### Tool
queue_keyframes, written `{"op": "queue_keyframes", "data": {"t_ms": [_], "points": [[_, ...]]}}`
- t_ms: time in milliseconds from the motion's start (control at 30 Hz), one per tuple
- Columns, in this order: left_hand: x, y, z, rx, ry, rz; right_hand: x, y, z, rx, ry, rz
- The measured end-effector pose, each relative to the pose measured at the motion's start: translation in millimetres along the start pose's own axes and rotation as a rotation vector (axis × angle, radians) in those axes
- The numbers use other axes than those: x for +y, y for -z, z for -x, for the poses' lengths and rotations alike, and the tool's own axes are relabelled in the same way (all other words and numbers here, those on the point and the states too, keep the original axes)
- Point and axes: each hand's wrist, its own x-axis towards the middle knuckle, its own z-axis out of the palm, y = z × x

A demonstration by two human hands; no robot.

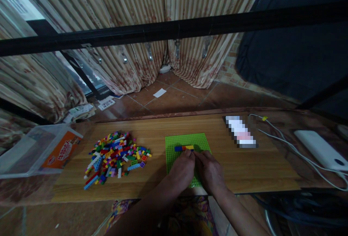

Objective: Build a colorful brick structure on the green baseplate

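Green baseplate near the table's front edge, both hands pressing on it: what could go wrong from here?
The green baseplate seems to reach the front edge of the wooden board; pressure from the left hand and right hand might tip or slide it. The short brick row just beyond the fingertips could get knocked loose. The brick pile lies spread out; a sweeping forearm could scatter it.

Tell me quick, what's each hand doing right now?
Left hand: fingers curled down on the green baseplate; any held piece is hidden.
Right hand: the same, pressed beside it.
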Motion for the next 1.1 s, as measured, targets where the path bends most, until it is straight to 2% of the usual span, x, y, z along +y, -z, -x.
{"op": "queue_keyframes", "data": {"t_ms": [133, 267, 467, 600, 767, 867, 933, 1000, 1100], "points": [[-4.9, 1.1, -9.1, -0.038, -0.048, -0.082, 1.2, 3.4, -3.0, -0.050, 0.015, 0.021], [-2.9, 1.7, -7.2, -0.010, -0.036, -0.109, 2.1, 4.4, -4.2, -0.071, 0.014, 0.015], [6.0, 6.8, 2.1, -0.021, -0.007, -0.105, 4.8, 3.9, -5.2, -0.034, -0.002, -0.125], [4.9, 16.1, 3.4, -0.015, 0.040, -0.017, 12.5, 6.2, -10.2, 0.017, -0.015, -0.267], [-2.2, 38.2, 12.5, 0.163, 0.133, 0.079, 17.9, 15.1, -35.3, 0.160, -0.117, -0.355], [-12.3, 47.3, 26.3, 0.284, 0.167, 0.153, 5.4, 12.5, -62.2, 0.259, -0.132, -0.395], [-21.4, 49.0, 38.2, 0.377, 0.172, 0.231, -9.3, 3.9, -79.4, 0.307, -0.093, -0.448], [-31.5, 48.3, 51.0, 0.436, 0.173, 0.287, -24.6, -8.4, -91.7, 0.280, -0.033, -0.478], [-46.7, 45.9, 68.9, 0.463, 0.203, 0.319, -39.1, -26.1, -98.2, 0.198, 0.050, -0.496]]}}
